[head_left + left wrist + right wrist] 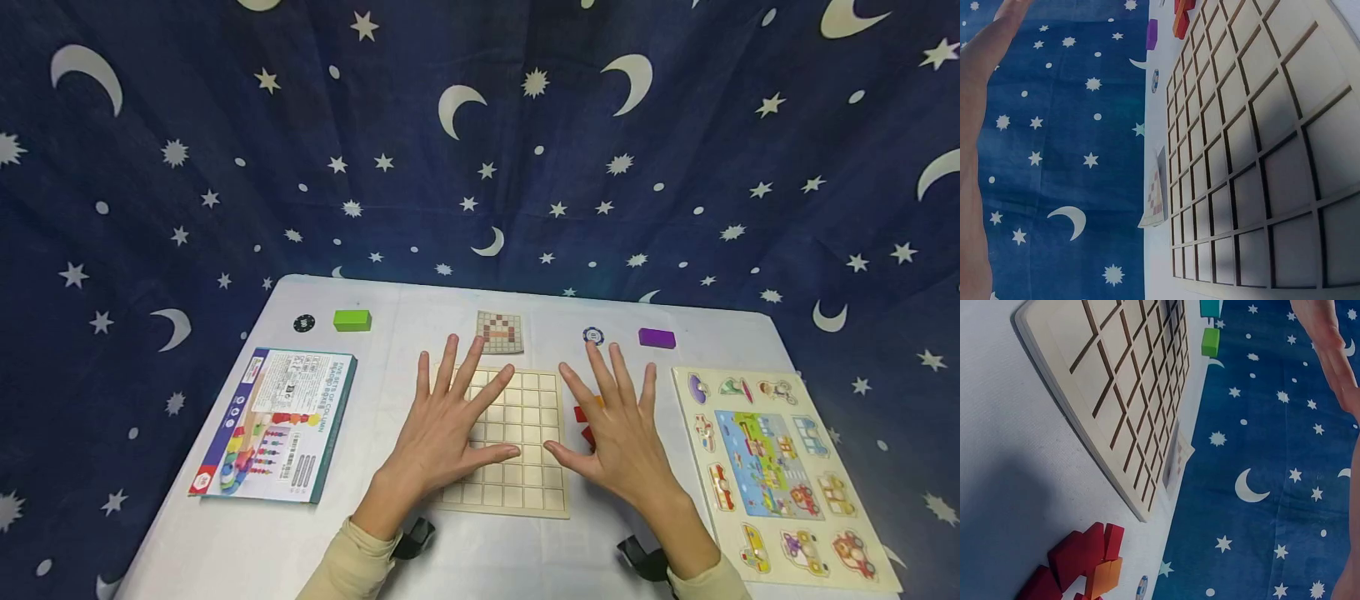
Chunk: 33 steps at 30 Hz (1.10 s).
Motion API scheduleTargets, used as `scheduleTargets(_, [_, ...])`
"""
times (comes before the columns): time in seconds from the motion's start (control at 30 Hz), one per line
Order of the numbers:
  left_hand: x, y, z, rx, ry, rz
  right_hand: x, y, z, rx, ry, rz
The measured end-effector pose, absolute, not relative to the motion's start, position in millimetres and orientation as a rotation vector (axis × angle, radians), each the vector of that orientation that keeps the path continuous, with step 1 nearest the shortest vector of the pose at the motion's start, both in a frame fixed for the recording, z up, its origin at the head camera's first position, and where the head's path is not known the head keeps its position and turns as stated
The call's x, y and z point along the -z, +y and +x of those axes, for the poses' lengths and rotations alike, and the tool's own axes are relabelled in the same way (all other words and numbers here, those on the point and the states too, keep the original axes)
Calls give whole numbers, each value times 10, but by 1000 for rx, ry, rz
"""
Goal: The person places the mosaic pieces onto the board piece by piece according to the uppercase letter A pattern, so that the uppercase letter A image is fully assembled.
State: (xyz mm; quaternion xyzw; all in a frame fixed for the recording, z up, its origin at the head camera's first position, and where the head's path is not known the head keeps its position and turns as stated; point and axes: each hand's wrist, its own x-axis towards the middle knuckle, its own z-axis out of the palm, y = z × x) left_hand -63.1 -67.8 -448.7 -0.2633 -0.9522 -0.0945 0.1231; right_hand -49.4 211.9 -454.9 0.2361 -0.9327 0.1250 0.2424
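Both hands are held up with the fingers spread and nothing in them. In the head view my left hand (441,429) overlaps the left part of a wooden grid board (525,477), hiding some of its squares. My right hand (624,437) is just beyond the board's right edge, its thumb tip overlapping the edge squares. Partly behind that hand lie several red blocks (1075,553) and an orange block (1104,578), loosely heaped in the right wrist view. At the board's far edge is a small pattern card (499,333) with brown and orange squares on a grid.
A boxed toy set (281,425) lies at the left, a picture peg puzzle (787,475) at the right. Along the back are a black chip (303,323), a green block (352,321), a blue-and-white chip (593,335) and a purple block (657,338). A starry curtain (480,183) hangs behind the table.
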Motion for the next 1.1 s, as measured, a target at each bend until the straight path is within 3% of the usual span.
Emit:
scheduleTargets(0.3, [4596, -788, -616, 399, -2843, -781, 4611, 2233, -539, -466, -2668, 538])
scheduleTargets(0.77, [5204, -1410, -372, 716, -2978, -699, 5016, 2924, -734, -557, -2961, 263])
scheduleTargets(1.1, [5269, -1580, -327, 677, -3074, -616, 5137, 3019, -731, -533, -3035, 225])
